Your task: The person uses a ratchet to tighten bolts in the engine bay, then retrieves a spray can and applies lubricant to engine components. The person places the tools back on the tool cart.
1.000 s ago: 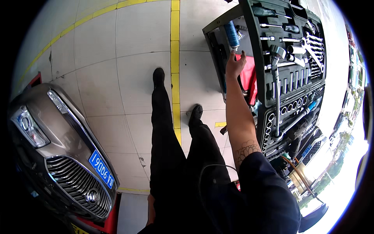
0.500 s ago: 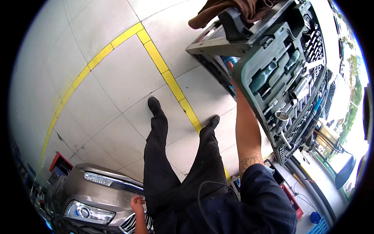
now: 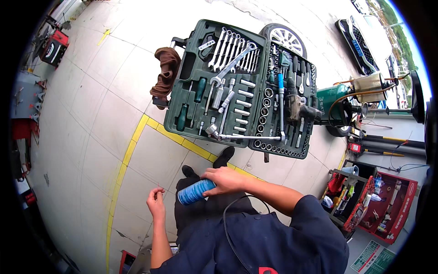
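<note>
In front of my body, my right hand (image 3: 226,180) is wrapped round a blue cylindrical can (image 3: 197,192), tilted with its free end toward the left. The fingers cover the can's other end. My left hand (image 3: 156,204) is raised a short way left of the can, apart from it; its fingers are loosely bent and nothing shows in them. Beyond both hands lies an opened dark green tool case (image 3: 189,68) with wrenches, sockets and screwdrivers. A large combination wrench (image 3: 232,64) and a ratchet with a long bar (image 3: 248,137) lie across its contents.
A brown cloth (image 3: 166,75) hangs beside the case. A power tool (image 3: 299,107) rests on the case's right half. Further right are a green cylindrical machine (image 3: 335,102), a wheel (image 3: 285,39) and a red tool drawer (image 3: 401,210). Yellow tape (image 3: 130,153) marks the tiled floor.
My right hand has come back from under the tool case and now holds a blue can before me. My left hand has risen toward it. The view has turned toward the case.
</note>
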Demonstrator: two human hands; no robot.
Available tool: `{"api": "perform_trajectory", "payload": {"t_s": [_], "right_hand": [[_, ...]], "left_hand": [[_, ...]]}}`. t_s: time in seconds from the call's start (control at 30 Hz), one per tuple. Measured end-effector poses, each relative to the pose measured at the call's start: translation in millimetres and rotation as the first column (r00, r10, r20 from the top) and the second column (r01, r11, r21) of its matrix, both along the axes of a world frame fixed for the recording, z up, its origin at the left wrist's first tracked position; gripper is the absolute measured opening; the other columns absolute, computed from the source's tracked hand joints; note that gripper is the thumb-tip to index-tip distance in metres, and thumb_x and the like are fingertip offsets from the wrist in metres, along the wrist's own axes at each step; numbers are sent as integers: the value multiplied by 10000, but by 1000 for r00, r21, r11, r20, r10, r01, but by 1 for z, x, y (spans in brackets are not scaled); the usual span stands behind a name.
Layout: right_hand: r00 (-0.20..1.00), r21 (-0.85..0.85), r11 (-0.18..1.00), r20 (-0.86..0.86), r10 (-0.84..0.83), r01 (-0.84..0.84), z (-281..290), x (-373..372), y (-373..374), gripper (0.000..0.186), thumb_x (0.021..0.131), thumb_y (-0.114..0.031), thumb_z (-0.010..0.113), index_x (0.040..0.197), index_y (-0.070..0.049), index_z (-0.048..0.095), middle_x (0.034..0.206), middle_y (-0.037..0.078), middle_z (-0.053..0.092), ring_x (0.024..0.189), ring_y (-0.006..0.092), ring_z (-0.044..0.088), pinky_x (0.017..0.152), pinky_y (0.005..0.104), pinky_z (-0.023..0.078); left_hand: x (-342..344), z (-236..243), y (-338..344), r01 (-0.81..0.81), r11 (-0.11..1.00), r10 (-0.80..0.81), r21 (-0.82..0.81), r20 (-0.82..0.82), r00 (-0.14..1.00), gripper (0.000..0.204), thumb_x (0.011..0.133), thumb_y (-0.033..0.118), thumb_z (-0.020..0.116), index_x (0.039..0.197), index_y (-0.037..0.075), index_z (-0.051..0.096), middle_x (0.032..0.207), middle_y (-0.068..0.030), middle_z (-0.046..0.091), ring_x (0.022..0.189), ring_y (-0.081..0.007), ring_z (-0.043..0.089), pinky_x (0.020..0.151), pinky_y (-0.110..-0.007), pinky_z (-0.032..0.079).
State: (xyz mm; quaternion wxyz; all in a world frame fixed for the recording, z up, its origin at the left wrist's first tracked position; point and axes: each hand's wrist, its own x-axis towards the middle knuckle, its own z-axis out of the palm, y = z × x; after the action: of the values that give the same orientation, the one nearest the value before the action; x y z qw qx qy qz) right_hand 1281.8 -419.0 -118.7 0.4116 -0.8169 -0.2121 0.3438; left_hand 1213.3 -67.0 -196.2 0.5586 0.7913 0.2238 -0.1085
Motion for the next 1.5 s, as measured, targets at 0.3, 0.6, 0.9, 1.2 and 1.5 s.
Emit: {"api": "perform_trajectory", "payload": {"t_s": [0.3,0.6,0.9,1.2,1.5], "right_hand": [[689,178,821,465,-556,542,188,-28,-141,836,759,-394,865,1459,-103,510,1106,155,674,918,355,712,794,442,585],[-43,511,44,157,-987,859,178,-139,-219,915,840,-392,843,1570,-111,369,1219,158,647,1101,260,664,932,378,538],[-446,592,-372,-23,-895,715,148,-217,-247,921,846,-256,764,1610,-191,254,1377,191,495,1245,320,566,1057,443,473],[74,745,-593,-639,-765,304,153,-281,-287,935,741,-285,708,1589,-242,318,1224,224,545,1039,349,660,838,475,623],[120,659,-721,-750,-650,214,126,-383,-353,834,758,-238,592,1556,-170,360,1260,264,573,1095,389,650,919,519,585]], "left_hand": [[98,110,-254,212,684,-289,-698,8,957,121,970,15,579,1039,-27,669,962,-103,706,867,-149,682,812,-280,555],[46,164,-442,562,416,-753,-715,76,654,185,1020,102,619,1159,-19,633,1048,-75,701,902,-133,689,770,-280,582],[17,174,-513,828,197,-922,-524,189,339,156,1038,52,544,1161,5,627,1052,-86,684,921,-175,708,759,-312,597],[-15,261,-652,397,-36,-817,-917,256,517,512,1058,56,525,1541,82,361,1141,-111,644,1074,-281,699,1040,-462,542],[-139,251,-739,276,-56,-814,-959,204,544,197,1073,85,501,1266,63,467,1081,-111,617,1203,-357,629,1102,-588,487]]}}
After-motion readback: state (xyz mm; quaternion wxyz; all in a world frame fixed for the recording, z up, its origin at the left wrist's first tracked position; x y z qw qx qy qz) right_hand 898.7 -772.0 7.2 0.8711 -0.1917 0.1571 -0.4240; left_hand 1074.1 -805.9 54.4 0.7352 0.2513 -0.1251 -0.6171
